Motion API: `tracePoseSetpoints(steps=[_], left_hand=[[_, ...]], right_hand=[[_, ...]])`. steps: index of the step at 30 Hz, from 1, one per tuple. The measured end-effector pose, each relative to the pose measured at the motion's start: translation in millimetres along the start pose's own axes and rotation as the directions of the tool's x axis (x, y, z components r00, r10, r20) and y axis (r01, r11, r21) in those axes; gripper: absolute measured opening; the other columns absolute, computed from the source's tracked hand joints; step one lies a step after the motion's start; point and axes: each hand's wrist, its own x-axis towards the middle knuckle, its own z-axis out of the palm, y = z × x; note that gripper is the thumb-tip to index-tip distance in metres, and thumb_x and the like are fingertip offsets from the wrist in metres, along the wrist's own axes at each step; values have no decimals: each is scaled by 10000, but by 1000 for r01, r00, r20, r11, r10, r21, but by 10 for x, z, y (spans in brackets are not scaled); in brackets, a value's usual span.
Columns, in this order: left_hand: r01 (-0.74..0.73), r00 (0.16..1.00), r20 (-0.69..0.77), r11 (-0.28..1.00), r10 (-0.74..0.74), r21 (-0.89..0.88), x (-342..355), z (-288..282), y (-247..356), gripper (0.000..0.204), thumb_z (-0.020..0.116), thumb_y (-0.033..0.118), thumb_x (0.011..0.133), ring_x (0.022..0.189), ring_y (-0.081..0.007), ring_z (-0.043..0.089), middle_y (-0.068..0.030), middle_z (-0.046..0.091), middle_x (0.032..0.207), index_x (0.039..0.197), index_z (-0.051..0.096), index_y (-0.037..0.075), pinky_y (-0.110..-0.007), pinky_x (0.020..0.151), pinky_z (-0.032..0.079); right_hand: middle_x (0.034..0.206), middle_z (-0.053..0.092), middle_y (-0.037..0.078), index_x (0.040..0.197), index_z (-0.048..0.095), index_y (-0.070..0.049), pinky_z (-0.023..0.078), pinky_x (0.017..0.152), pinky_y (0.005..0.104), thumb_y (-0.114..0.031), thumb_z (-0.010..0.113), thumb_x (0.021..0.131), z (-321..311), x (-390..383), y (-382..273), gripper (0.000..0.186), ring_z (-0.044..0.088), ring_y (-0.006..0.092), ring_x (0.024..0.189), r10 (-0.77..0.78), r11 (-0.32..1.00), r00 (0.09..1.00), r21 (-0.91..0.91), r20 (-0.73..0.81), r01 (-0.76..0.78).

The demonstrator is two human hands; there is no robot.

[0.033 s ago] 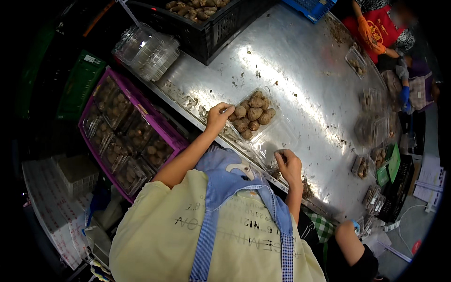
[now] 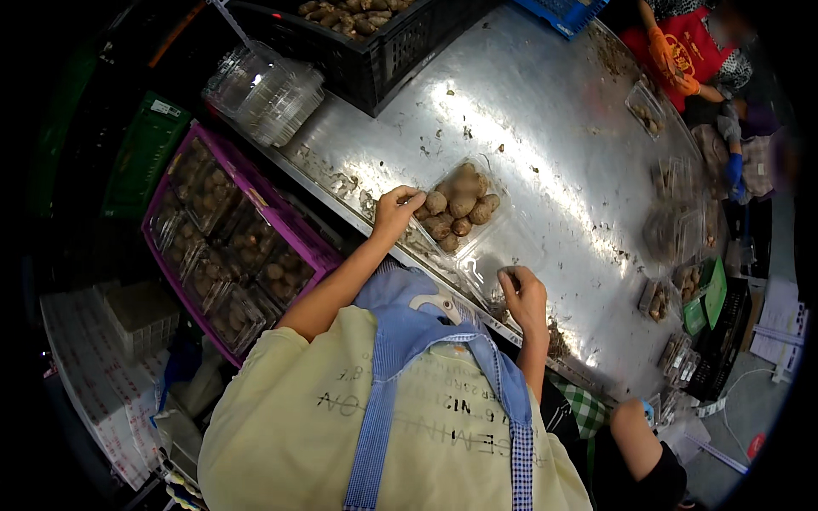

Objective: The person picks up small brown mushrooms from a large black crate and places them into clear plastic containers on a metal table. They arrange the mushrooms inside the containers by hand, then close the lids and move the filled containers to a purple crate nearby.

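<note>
Dark lettering [image 2: 345, 404] marks my shirt [image 2: 281, 443]. My left hand [image 2: 399, 211] curls at a clear plastic tray [image 2: 474, 244] of rough tubers [image 2: 461, 207] on the metal table [image 2: 383, 140], my right hand [image 2: 522, 296] near its lid [image 2: 509, 247]; I can't tell if either pinches.

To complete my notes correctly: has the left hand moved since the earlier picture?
No; measured against the purple crate, the left hand shows no visible shift.
</note>
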Motion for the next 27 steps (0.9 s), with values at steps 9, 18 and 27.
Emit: tracePoseSetpoints(steps=[9,18,27], left_hand=[[-44,806,582,969,-108,242,-309,-31,-19,200,707,177,728,647,-121,581,-51,629,705,805,639,5,-279,593,469],[-430,903,227,770,365,471,0,194,372,298,642,187,803,781,-213,570,-97,621,939,1070,577,70,-311,698,464],[-233,950,304,821,76,522,-113,149,327,248,618,43,758,740,-230,603,-102,617,913,1001,572,63,-332,670,478]], right_hand=[[1070,569,191,1097,573,-17,419,867,384,-163,587,835,192,421,224,300,529,339,1014,-72,995,973,-89,-220,53],[1158,556,196,1136,564,1,384,955,398,-100,581,813,174,408,174,339,491,350,1104,-72,996,986,-66,-153,62],[1258,498,133,1073,611,-15,334,1008,423,-176,754,642,66,151,25,481,390,340,1224,-269,931,961,-237,69,277]])
